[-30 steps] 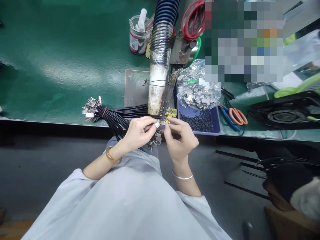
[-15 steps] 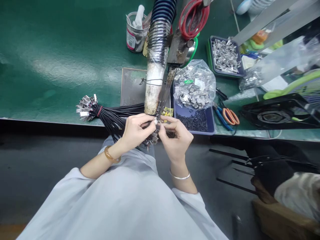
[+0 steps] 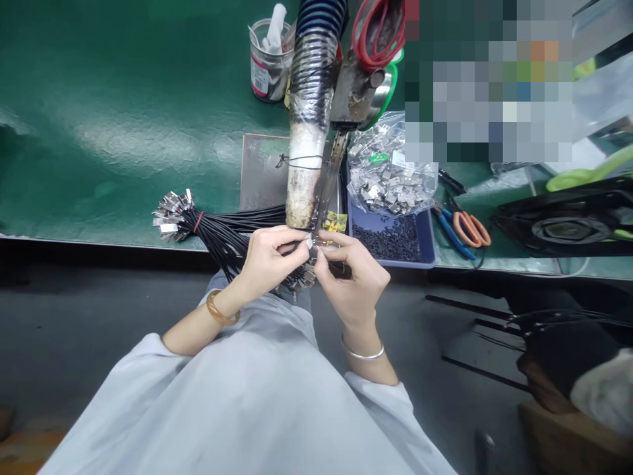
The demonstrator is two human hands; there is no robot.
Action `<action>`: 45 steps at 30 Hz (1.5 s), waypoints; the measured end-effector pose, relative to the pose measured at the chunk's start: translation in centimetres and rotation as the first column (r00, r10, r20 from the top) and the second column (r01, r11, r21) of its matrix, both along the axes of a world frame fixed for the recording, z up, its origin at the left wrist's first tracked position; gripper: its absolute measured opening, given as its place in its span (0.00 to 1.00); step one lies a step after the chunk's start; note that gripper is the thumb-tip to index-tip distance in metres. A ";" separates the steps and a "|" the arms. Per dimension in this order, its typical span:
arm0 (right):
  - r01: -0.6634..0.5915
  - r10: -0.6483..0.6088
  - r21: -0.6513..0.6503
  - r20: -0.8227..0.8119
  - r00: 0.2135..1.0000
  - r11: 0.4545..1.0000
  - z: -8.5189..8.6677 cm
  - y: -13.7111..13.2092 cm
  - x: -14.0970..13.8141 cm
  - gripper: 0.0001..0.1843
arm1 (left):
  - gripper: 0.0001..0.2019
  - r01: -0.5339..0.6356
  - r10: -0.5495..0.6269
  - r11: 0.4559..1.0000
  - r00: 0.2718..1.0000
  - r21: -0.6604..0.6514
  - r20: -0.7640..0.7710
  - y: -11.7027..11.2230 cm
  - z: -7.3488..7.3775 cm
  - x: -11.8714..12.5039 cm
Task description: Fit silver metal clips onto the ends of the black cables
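Note:
My left hand (image 3: 273, 258) is closed in a pinch on a small silvery connector (image 3: 310, 243), just below the tip of a tape-wrapped hose (image 3: 302, 178). Close beside it, my right hand (image 3: 355, 278) pinches with thumb and fingertips at the same spot; what it holds is too small to make out. A bundle of black cables (image 3: 237, 223) with metal plugs, tied with a red band, runs across the bench edge behind my left hand. More metal cable ends (image 3: 302, 278) hang beneath my fingers. A narrow metal tool arm (image 3: 330, 168) slants down to the pinch point.
Right of my hands, a purple tray (image 3: 429, 243) holds small black pieces and a bag of metal connectors (image 3: 393, 178). Orange-and-blue-handled pliers (image 3: 472, 228) and a black fan-like frame (image 3: 564, 221) lie farther right. A tub (image 3: 270, 72) stands behind. A solder-like wire spool (image 3: 383, 99) hangs nearby.
Both hands keep their pinch at nearly the same place, the right hand a little farther right. The view has shifted slightly, so the tray and pliers appear farther right.

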State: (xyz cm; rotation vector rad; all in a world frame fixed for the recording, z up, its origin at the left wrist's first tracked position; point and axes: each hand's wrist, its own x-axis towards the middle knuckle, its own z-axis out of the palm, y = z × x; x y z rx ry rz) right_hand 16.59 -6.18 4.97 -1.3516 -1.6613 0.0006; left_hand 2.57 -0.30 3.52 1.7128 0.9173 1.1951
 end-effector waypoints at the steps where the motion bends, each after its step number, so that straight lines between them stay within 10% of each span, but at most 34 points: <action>1: -0.004 0.004 -0.001 0.015 1.000 1.000 0.0 0.0 0.1 0.11 | 0.08 0.008 -0.008 1.000 1.000 -0.006 -0.006 0.0 0.0 0.0; 37: 0.048 -0.047 -0.015 0.095 0.994 0.999 0.3 -0.3 -0.4 0.09 | 0.06 -0.030 0.035 0.997 0.997 0.069 -0.074 -0.2 -0.5 -0.2; 45: -0.002 -0.060 -0.198 -0.307 0.950 0.980 -0.8 -0.4 -0.7 0.07 | 0.04 -0.036 0.038 0.989 0.999 0.145 -0.008 -0.8 -1.0 -0.6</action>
